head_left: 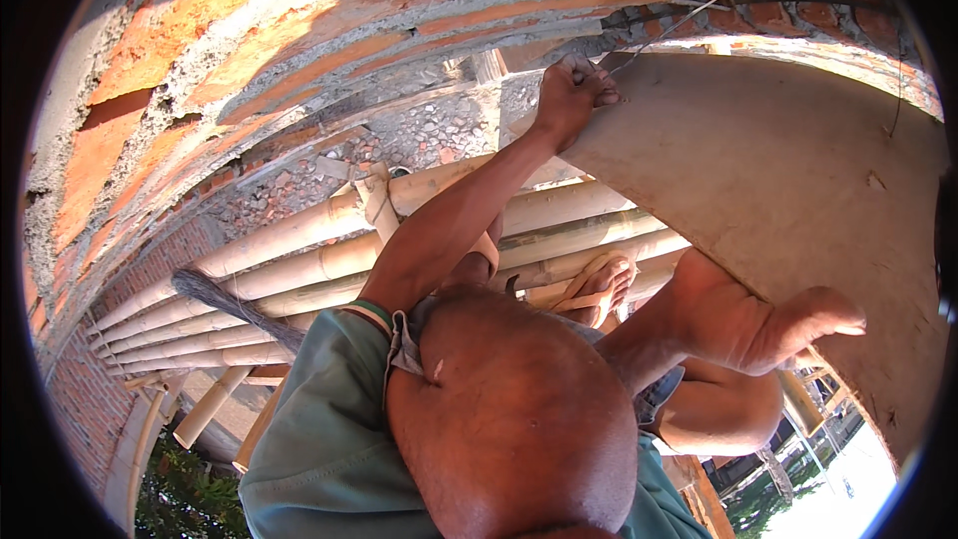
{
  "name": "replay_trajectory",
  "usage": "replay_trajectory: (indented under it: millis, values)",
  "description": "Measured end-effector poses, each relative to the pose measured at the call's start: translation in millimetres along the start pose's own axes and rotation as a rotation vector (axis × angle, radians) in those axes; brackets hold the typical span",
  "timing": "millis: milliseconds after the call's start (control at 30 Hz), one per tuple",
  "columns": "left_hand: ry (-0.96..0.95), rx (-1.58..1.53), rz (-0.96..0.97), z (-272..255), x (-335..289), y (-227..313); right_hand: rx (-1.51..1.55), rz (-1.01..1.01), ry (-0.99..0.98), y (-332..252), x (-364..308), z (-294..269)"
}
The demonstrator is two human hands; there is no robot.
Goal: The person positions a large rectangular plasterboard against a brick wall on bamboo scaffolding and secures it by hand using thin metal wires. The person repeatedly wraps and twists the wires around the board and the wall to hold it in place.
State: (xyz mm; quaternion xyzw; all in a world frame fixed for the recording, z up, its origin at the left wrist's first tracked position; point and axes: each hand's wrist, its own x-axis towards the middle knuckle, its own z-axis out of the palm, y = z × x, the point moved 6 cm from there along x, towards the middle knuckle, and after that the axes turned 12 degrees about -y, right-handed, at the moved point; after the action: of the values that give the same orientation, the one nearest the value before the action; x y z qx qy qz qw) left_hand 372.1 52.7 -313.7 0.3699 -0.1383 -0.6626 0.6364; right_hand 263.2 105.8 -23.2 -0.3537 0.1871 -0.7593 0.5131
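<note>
A large flat brown board point(738, 160) fills the right side, tilted, with one corner by the brick wall. At that corner my left hand point(576, 95) is closed, its fingertips pinching a thin wire point(717, 2) that runs up toward the wall. My right hand point(753, 327) grips the lower edge of the board. Its thumb lies across the near face, and the other fingers are hidden behind. A second short wire point(898, 100) hangs over the board farther right.
A brick and mortar wall point(299, 25) curves along the far side. Below me bamboo poles point(289, 274) form a platform, with a sandalled foot point(599, 284) on it. A dark fibre bundle point(235, 304) lies across the poles. Rubble point(429, 135) covers ground beyond. Gaps open beneath the platform's left end.
</note>
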Motion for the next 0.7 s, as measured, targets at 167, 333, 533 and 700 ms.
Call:
replay_trajectory:
  millis: [167,333,533,700]
  values:
    - [-0.023,0.036,0.004,0.5,1.5,0.7,-0.171,-0.027,0.079,-2.1,0.2,-2.1]
    - [-0.022,0.059,0.024,3.6,1.5,2.4,-0.241,-0.068,0.095,-1.8,1.7,1.1]
    - [-0.012,0.147,0.013,3.3,1.4,4.2,-0.249,-0.044,0.119,-1.6,1.0,-0.4]
    - [-0.035,0.262,0.010,3.6,3.5,6.2,-0.288,-0.064,0.098,-1.7,1.2,1.0]
